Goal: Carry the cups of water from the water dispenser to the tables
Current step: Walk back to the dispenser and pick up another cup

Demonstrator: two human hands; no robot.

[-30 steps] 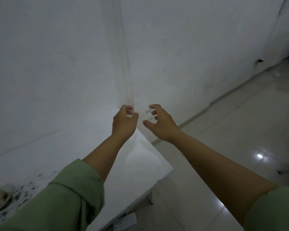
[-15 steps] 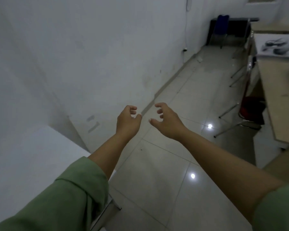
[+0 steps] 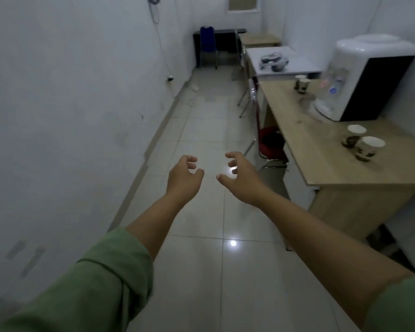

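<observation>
A white and black water dispenser (image 3: 367, 77) stands on a wooden table (image 3: 321, 161) at the right. Two patterned paper cups sit near the table's front, one (image 3: 352, 138) just behind the other (image 3: 369, 151). Two more cups (image 3: 301, 84) stand further back, left of the dispenser. My left hand (image 3: 183, 177) and my right hand (image 3: 241, 176) reach out side by side over the tiled floor, left of the table. Both hold nothing, fingers curled and apart.
A white wall (image 3: 70, 104) runs along the left. A red stool (image 3: 271, 146) is tucked under the wooden table. Beyond it stands a white table (image 3: 297, 65) with a dark device, and a blue chair (image 3: 207, 46) at a dark desk at the far end.
The view has swung right, from the white corner and counter to the corridor; the table, dispenser and cups have come into sight. My hands keep the same empty, curled pose.
</observation>
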